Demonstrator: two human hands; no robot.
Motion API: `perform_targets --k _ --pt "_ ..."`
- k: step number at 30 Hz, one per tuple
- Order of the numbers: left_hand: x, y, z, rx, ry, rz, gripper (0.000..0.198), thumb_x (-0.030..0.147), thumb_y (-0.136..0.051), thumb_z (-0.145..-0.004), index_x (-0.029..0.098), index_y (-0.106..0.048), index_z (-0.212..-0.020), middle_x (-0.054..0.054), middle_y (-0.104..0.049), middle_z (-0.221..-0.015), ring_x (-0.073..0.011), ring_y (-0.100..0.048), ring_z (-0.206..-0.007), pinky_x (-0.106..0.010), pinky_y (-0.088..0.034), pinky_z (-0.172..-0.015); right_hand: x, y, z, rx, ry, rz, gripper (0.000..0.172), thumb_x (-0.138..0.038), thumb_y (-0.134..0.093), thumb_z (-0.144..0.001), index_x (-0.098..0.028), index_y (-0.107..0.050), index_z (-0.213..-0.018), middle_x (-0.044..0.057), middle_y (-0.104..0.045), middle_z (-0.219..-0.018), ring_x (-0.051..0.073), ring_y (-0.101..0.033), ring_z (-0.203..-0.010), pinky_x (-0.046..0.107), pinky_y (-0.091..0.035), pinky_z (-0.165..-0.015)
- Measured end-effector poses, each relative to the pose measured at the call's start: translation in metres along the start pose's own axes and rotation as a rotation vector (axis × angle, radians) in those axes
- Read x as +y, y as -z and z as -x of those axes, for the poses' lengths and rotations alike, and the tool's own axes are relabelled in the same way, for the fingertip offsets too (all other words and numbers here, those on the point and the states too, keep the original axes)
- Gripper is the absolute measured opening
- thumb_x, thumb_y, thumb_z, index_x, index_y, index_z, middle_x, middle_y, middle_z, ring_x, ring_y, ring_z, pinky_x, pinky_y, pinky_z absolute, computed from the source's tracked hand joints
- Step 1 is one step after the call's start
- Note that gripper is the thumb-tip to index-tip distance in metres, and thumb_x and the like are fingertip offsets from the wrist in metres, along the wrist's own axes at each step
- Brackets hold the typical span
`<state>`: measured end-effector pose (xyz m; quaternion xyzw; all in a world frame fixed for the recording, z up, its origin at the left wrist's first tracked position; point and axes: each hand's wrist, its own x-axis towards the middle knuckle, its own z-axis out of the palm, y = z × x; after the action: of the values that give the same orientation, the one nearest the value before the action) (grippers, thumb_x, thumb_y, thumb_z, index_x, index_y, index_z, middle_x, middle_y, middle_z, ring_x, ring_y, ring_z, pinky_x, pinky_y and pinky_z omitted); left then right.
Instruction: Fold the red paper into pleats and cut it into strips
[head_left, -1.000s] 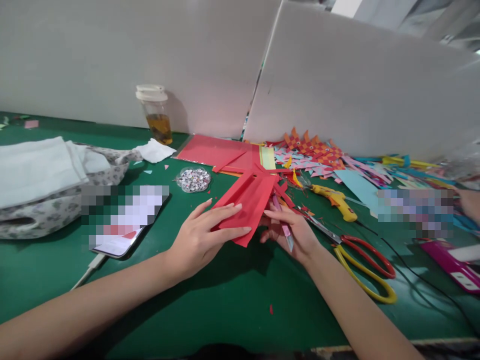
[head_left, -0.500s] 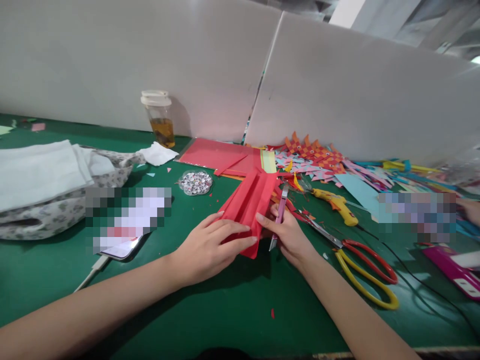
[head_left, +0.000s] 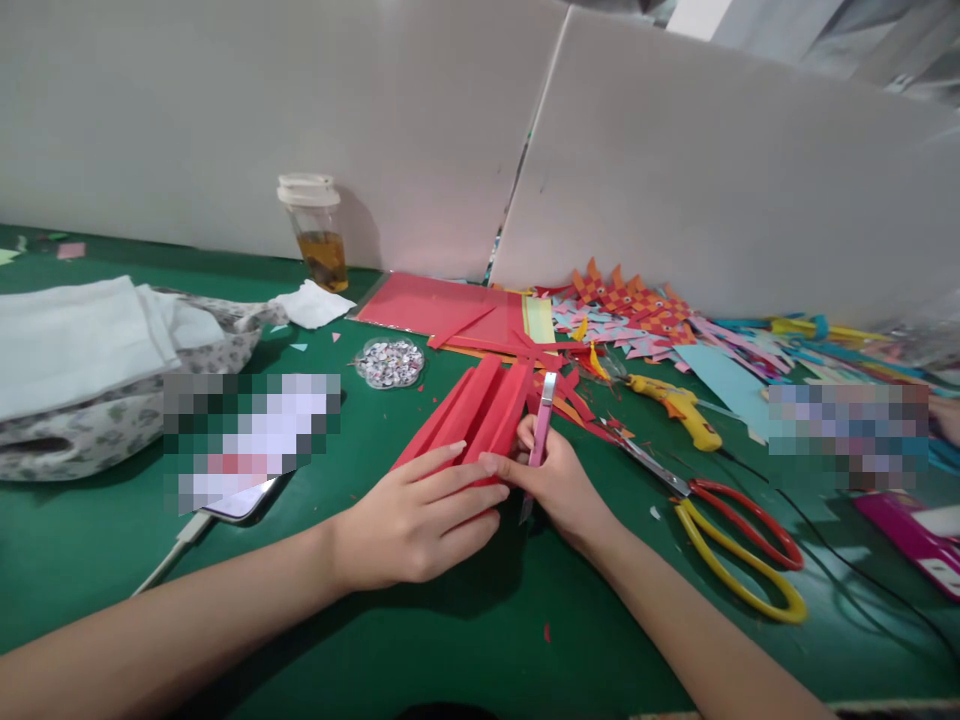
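A folded red paper [head_left: 480,405] with lengthwise pleats is held between both hands above the green table [head_left: 450,660]. My left hand [head_left: 420,510] lies over its near end, fingers closed on the pleats. My right hand [head_left: 559,475] pinches the paper's right edge between thumb and fingers. That same hand also carries a pink utility knife [head_left: 541,425], upright and tilted, with its blade end pointing down. The paper's underside and some right fingertips are hidden.
Scissors [head_left: 739,540] with red and yellow handles lie to the right, beyond them a yellow glue gun [head_left: 675,410] with a cord. Paper strips and woven orange fish [head_left: 630,295] are piled behind. Left are a phone [head_left: 255,445], googly eyes [head_left: 390,363] and a cup [head_left: 319,235].
The red paper has been tipped lower and its pleats drawn closer together. My left fingers have moved further round its near end. The knife has shifted slightly left with my right hand.
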<state>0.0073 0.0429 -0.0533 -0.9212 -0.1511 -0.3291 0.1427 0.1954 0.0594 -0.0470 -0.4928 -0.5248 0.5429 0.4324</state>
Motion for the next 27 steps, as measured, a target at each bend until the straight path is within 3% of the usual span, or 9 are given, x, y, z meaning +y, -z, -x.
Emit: perform_targets --k 6,13,20,24,27 --pt "-0.001 0.006 -0.001 0.016 -0.041 0.003 0.025 0.010 -0.041 -0.089 0.011 -0.063 -0.102 -0.004 -0.068 -0.104 -0.0164 -0.061 -0.102 -0.032 -0.045 -0.095 0.000 0.003 -0.002 0.030 -0.031 -0.114 0.053 -0.030 -0.077 -0.059 -0.023 -0.025 -0.066 -0.012 -0.034 -0.052 0.007 -0.039 -0.045 0.023 -0.044 -0.048" --pt "0.000 0.010 -0.003 0.040 -0.088 -0.016 0.022 0.013 -0.046 -0.087 0.014 -0.064 -0.100 -0.005 -0.069 -0.100 -0.0152 -0.064 -0.095 -0.031 -0.047 -0.092 0.000 0.010 -0.008 0.110 -0.029 -0.177 0.053 -0.029 -0.078 -0.056 -0.023 -0.026 -0.065 -0.010 -0.039 -0.053 0.010 -0.048 -0.046 0.028 -0.051 -0.049" --pt "0.004 0.010 -0.003 0.172 -0.143 0.003 0.013 0.019 -0.060 -0.080 0.018 -0.065 -0.091 -0.001 -0.072 -0.090 -0.0146 -0.066 -0.086 -0.027 -0.051 -0.081 -0.010 0.037 -0.020 0.382 0.015 -0.352 0.052 -0.023 -0.082 -0.051 -0.021 -0.030 -0.061 -0.008 -0.048 -0.060 0.011 -0.057 -0.056 0.025 -0.052 -0.053" --pt "0.003 0.011 -0.004 0.171 -0.153 0.006 0.010 0.019 -0.057 -0.082 0.018 -0.065 -0.087 0.000 -0.072 -0.089 -0.0134 -0.065 -0.088 -0.025 -0.051 -0.080 -0.009 0.051 -0.026 0.564 0.073 -0.364 0.054 -0.026 -0.082 -0.049 -0.022 -0.029 -0.058 -0.006 -0.054 -0.058 0.013 -0.059 -0.056 0.027 -0.052 -0.052" --pt "0.002 0.011 -0.004 0.151 -0.125 0.012 0.013 0.017 -0.052 -0.084 0.018 -0.065 -0.088 0.000 -0.072 -0.087 -0.0131 -0.065 -0.087 -0.025 -0.051 -0.078 -0.004 0.055 -0.029 0.585 0.110 -0.346 0.054 -0.030 -0.082 -0.050 -0.022 -0.029 -0.057 -0.006 -0.053 -0.054 0.013 -0.058 -0.053 0.025 -0.050 -0.048"
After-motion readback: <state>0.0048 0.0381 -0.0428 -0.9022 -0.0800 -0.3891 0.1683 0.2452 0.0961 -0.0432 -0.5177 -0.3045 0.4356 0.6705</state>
